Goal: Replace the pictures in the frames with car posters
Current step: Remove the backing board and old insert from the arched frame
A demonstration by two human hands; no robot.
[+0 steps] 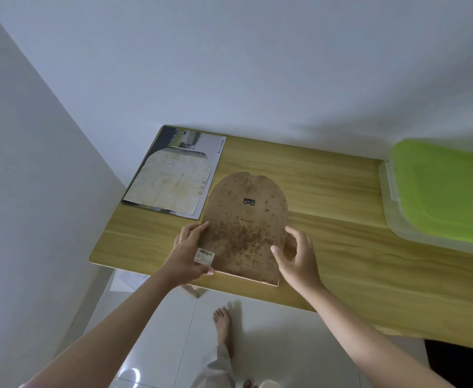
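Observation:
An arch-shaped picture frame [243,228] lies face down near the front edge of the wooden table [341,219]. Its brown, stained backing board carries a small metal hanger and a barcode sticker at the lower left corner. My left hand [186,253] grips the frame's lower left edge, thumb under the sticker. My right hand [296,256] hovers at the frame's lower right edge, fingers spread, touching or just above the board. A car poster [187,147] lies flat at the table's far left corner, with an arch-shaped pale print [170,183] lying on top of it.
A clear plastic box with a lime-green lid [442,189] stands at the table's right end. White walls close in behind and on the left. My bare feet stand on the glossy white tile floor [159,345] below the table's front edge.

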